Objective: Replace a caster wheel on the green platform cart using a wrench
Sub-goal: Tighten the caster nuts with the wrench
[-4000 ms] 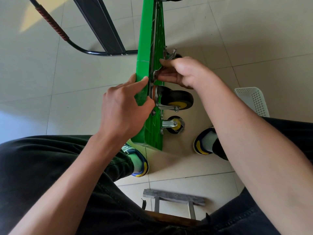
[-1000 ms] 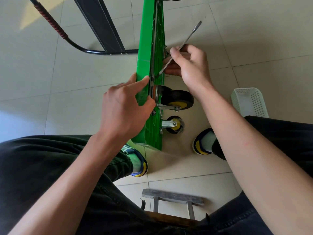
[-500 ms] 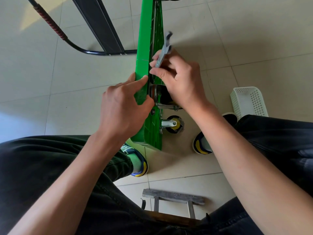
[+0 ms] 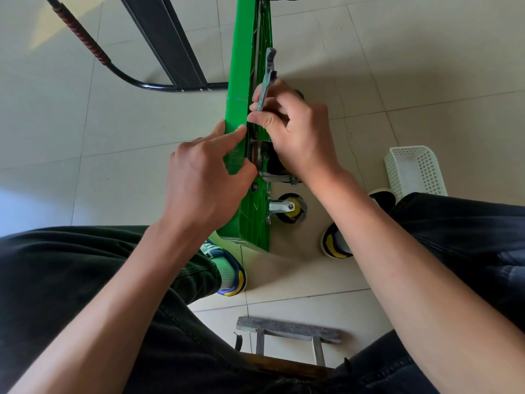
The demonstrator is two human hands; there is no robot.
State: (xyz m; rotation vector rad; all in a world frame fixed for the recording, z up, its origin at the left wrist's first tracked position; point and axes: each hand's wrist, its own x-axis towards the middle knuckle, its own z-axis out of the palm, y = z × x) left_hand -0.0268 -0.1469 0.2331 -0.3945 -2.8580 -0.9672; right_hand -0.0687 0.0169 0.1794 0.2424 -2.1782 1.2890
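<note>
Mid-task: caster on cart, bolts unfinished. Right hand grips wrench, pointing 12 o'clock; left hand clamps cart edge.

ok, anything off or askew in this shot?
Nothing damaged or spilled. The green cart stands on its edge rather than on its wheels, but that suits the job: the left hand steadies it while the right hand holds the wrench beside the caster.

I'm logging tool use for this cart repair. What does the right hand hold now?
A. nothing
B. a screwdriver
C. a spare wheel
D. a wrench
D: the right hand grips a flat metal wrench, its open-jawed end sticking up beside the green platform cart.
</note>
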